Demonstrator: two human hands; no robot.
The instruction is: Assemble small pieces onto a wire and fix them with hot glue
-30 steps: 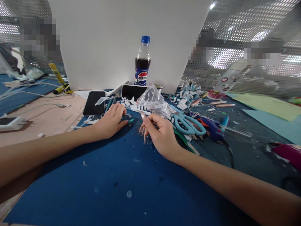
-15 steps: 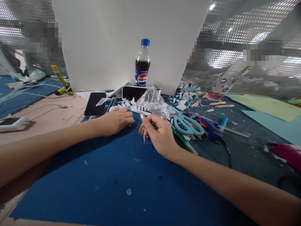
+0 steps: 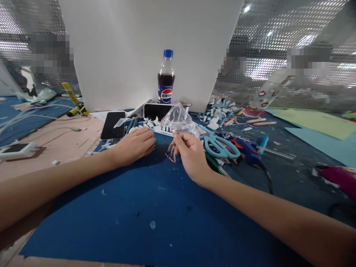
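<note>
Pinching shut by the bag [image 3: 179,118], the right hand [image 3: 191,155] likely wanted a light grip; the left hand [image 3: 134,145] lay curled, contents hidden.

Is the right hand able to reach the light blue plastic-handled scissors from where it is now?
Probably yes: the light blue plastic-handled scissors lie open on the table just beside the right hand, with nothing standing between them.
</note>
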